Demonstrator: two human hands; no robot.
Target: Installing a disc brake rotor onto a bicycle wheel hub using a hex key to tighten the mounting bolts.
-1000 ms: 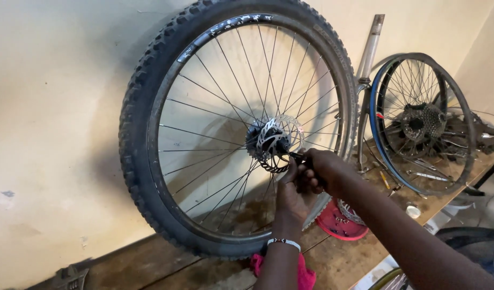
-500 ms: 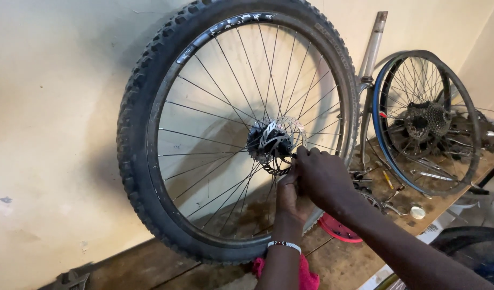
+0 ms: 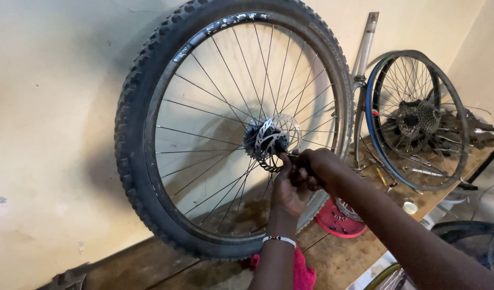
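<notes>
A large bicycle wheel with a knobby black tyre (image 3: 134, 139) stands upright on a wooden bench, leaning against a pale wall. A silver disc brake rotor (image 3: 271, 140) sits on its hub. My left hand (image 3: 286, 190) reaches up just below the rotor, fingers pinched at its lower edge. My right hand (image 3: 316, 167) is closed around a small dark tool whose tip points at the rotor. The two hands touch each other. A beaded band circles my left wrist.
A second, thinner wheel with a blue rim (image 3: 373, 118) and a cassette leans at the right, behind a silver fork tube (image 3: 363, 48). A red round lid (image 3: 338, 221) and a pink rag (image 3: 303, 275) lie on the wooden bench (image 3: 343, 255). Loose parts clutter the right.
Both hands stay at the lower edge of the rotor with small shifts of the right hand and its tool. The view has drifted slightly.
</notes>
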